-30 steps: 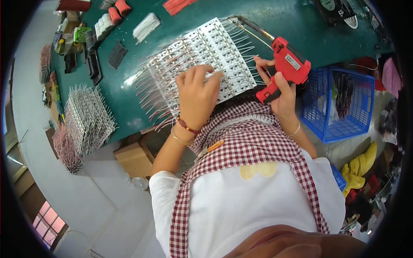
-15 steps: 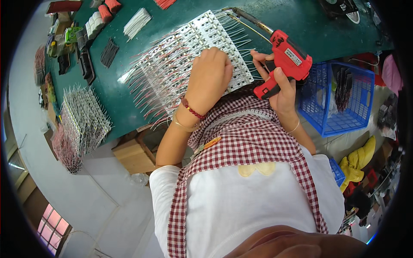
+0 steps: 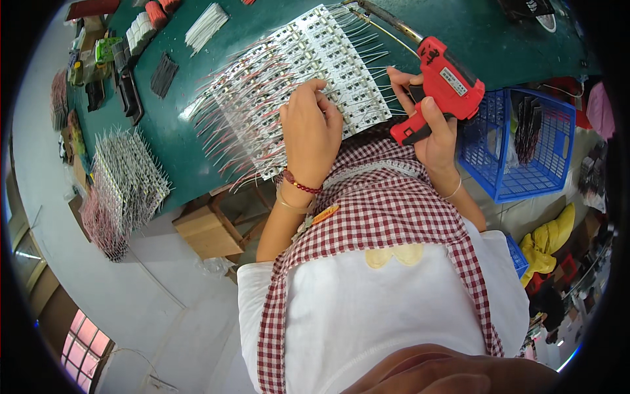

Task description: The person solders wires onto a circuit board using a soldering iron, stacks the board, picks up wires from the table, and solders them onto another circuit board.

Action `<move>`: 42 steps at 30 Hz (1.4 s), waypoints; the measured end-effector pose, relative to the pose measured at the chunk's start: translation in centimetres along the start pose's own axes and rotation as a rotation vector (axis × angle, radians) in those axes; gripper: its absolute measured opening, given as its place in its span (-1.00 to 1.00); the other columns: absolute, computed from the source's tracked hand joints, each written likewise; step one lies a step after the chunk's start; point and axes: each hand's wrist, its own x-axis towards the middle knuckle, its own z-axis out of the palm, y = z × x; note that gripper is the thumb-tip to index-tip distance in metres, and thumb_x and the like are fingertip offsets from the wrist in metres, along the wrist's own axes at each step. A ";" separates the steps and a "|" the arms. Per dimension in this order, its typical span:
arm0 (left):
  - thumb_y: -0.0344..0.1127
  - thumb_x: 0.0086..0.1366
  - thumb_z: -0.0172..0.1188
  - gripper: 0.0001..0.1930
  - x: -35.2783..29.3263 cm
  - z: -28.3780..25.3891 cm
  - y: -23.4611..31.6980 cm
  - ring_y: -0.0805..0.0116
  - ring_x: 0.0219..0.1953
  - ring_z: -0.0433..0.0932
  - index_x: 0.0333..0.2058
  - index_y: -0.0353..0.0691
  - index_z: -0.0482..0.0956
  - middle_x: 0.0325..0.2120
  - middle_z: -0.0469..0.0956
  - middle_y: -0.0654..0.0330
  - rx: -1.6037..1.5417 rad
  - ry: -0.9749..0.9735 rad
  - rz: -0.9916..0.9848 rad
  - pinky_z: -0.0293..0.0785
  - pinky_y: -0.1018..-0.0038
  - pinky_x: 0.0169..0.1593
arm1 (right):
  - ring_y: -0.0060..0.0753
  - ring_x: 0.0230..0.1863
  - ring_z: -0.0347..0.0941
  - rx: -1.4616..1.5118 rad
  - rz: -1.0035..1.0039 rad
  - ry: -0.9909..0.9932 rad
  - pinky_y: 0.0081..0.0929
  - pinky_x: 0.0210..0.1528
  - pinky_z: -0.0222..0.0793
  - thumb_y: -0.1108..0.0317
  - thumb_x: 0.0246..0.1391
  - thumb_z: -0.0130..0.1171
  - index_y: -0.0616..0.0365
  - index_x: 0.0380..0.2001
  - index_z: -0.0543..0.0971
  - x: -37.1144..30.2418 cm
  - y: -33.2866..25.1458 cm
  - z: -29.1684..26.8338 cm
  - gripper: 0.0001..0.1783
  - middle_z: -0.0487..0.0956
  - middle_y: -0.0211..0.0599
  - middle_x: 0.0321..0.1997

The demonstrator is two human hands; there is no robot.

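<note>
A white panel of small circuit boards (image 3: 354, 79) lies on the green table, with red and white wires fanning out from its left side and pale wires along its right edge. My left hand (image 3: 310, 131) rests over the panel's near part with its fingers curled in. What its fingertips pinch, if anything, is hidden. My right hand (image 3: 433, 134) grips a red soldering gun (image 3: 446, 82) by its handle, just right of the panel. Its metal tip and thin feed tube reach up and left to the panel's far right corner.
Bundles of white wires (image 3: 206, 28) and dark wires (image 3: 164, 75) lie left of the panel. A stack of wired boards (image 3: 128, 180) sits at the table's left edge. To the right, below the tabletop, stands a blue crate (image 3: 518, 190). A cardboard box (image 3: 207, 231) is under the near edge.
My left hand has moved left and nearer to me across the panel, its fingers still curled. My right hand keeps its grip on the soldering gun. The whole view has shifted slightly.
</note>
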 end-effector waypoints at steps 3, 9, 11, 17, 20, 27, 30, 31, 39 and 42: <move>-0.59 0.06 0.09 -0.68 0.3 -0.6 -0.1 0.22 -0.40 0.41 -0.15 -0.30 0.41 -0.51 0.43 0.18 -0.118 -0.065 -0.099 0.26 0.33 -0.26 | 0.15 0.24 0.24 -0.024 -0.016 -0.015 0.05 0.34 0.01 0.32 0.21 -0.03 0.28 -0.05 0.37 0.0 0.0 0.0 -0.69 0.45 0.10 0.03; -0.61 0.05 0.08 -0.71 0.4 -2.4 0.2 0.05 -0.27 0.40 -0.19 -0.31 0.43 -0.41 0.41 0.02 0.071 0.118 -0.108 0.32 0.25 -0.19 | 0.15 0.24 0.24 0.005 0.002 0.004 0.04 0.34 0.02 0.32 0.21 -0.03 0.29 -0.05 0.37 0.1 -0.3 0.0 -0.69 0.46 0.10 0.02; -0.60 0.04 0.11 -0.72 0.5 -2.1 0.8 0.05 -0.27 0.40 -0.21 -0.30 0.44 -0.39 0.41 0.03 0.071 0.116 0.032 0.31 0.23 -0.18 | 0.15 0.24 0.24 0.011 0.006 0.001 0.03 0.34 0.03 0.32 0.21 -0.03 0.29 -0.06 0.37 0.1 -0.4 0.0 -0.69 0.46 0.10 0.02; -0.45 -0.04 0.28 -0.87 2.3 0.3 2.2 0.09 -0.30 0.38 -0.49 -0.23 0.51 -0.46 0.37 0.12 -0.032 -0.175 0.265 0.33 0.27 -0.21 | 0.12 0.24 0.25 -0.003 0.021 0.021 -0.02 0.34 0.06 0.31 0.22 -0.04 0.29 -0.05 0.37 0.0 -0.5 -0.1 -0.68 0.46 0.09 0.02; -0.44 -0.04 0.28 -0.89 2.9 0.2 2.3 0.11 -0.31 0.40 -0.53 -0.25 0.51 -0.47 0.39 0.12 -0.011 -0.261 0.269 0.34 0.28 -0.24 | 0.10 0.24 0.25 0.029 0.019 0.023 -0.02 0.34 0.06 0.31 0.22 -0.04 0.29 -0.05 0.37 0.0 -0.4 -0.1 -0.69 0.46 0.09 0.02; -0.45 -0.02 0.25 -0.89 2.9 0.5 2.0 0.11 -0.39 0.41 -0.53 -0.28 0.48 -0.50 0.39 0.10 0.009 -0.261 0.307 0.36 0.27 -0.31 | 0.08 0.22 0.28 0.045 0.017 0.027 -0.04 0.32 0.10 0.33 0.21 -0.03 0.30 -0.04 0.37 0.1 -0.2 -0.2 -0.68 0.47 0.06 0.01; -0.46 0.00 0.22 -0.89 2.1 0.3 1.7 0.12 -0.41 0.43 -0.51 -0.25 0.44 -0.49 0.39 0.11 -0.063 -0.151 0.251 0.36 0.30 -0.37 | 0.08 0.22 0.28 0.048 0.012 0.032 -0.03 0.32 0.09 0.33 0.22 -0.03 0.31 -0.04 0.37 0.0 -0.2 -0.2 -0.68 0.47 0.07 0.01; -0.48 0.01 0.20 -0.89 1.4 0.1 1.6 0.12 -0.45 0.42 -0.51 -0.25 0.42 -0.50 0.37 0.11 -0.036 -0.067 0.214 0.36 0.31 -0.41 | 0.13 0.24 0.24 0.034 0.013 0.015 -0.01 0.34 0.04 0.31 0.22 -0.04 0.29 -0.05 0.36 0.0 -0.3 -0.3 -0.69 0.45 0.12 0.02; -0.49 -0.01 0.18 -0.90 -1.0 0.1 1.1 0.16 -0.52 0.42 -0.55 -0.28 0.42 -0.41 0.35 0.11 0.158 0.100 0.024 0.36 0.34 -0.52 | 0.13 0.23 0.25 -0.028 -0.023 0.004 0.02 0.34 0.04 0.35 0.22 -0.05 0.30 -0.05 0.36 0.1 0.0 0.0 -0.70 0.46 0.13 0.01; -0.52 -0.01 0.16 -0.92 -1.1 0.0 0.9 0.15 -0.50 0.43 -0.54 -0.34 0.43 -0.34 0.34 0.07 0.042 0.117 -0.001 0.38 0.35 -0.49 | 0.12 0.23 0.26 -0.053 -0.038 0.012 0.02 0.34 0.04 0.35 0.21 -0.04 0.30 -0.05 0.37 0.1 0.0 0.1 -0.70 0.46 0.13 0.01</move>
